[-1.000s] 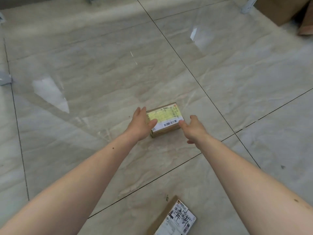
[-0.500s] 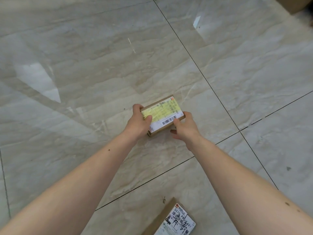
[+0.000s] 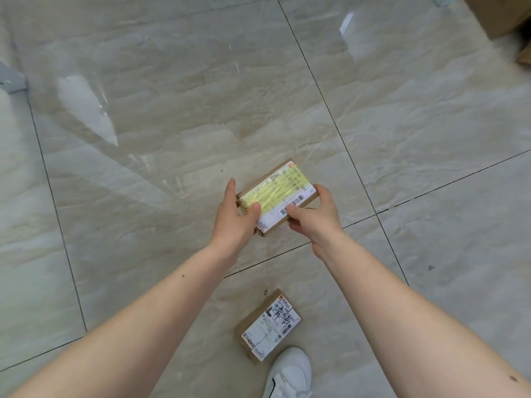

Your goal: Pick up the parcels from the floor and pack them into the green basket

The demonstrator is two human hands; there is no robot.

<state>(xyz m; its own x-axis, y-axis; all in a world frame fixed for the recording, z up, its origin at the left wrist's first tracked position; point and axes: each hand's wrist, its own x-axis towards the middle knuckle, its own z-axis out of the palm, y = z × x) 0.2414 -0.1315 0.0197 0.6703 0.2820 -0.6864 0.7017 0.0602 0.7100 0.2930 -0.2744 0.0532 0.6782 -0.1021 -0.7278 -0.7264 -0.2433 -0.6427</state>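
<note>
Fingers [image 3: 230, 186] of the left hand [image 3: 234, 216] run along the near-left end of a small brown parcel [image 3: 277, 195], with the thumb pressed on top of its yellow label; the fingertips pass behind the box edge and cannot be seen. On the other side the right hand [image 3: 314, 215] clamps the parcel's near-right long side, its thumb on the white barcode strip and its index finger curled over the far corner, while the remaining fingers are tucked under the box and hidden. Both hands grip the parcel, one at each side.

From the head view the parcel sits in the middle of the picture, above the shiny beige tiled floor [image 3: 172, 116]; whether its underside touches the tiles or is clear of them is hard to tell, since the hands cover its lower edge. Its long axis runs diagonally, from near-left to far-right, and the label faces up. The label's small print is too blurred to read.

A second parcel [image 3: 268, 326] lies flat on the floor nearer the person, between the two forearms, with a white label facing up and its long axis on much the same diagonal. Just beside its near corner is a white shoe [image 3: 290, 374], cut off by the bottom edge. At the top right corner a cardboard box [image 3: 500, 12] is cut off by the frame, and a grey object [image 3: 11, 79] at the left edge is only partly in view.
</note>
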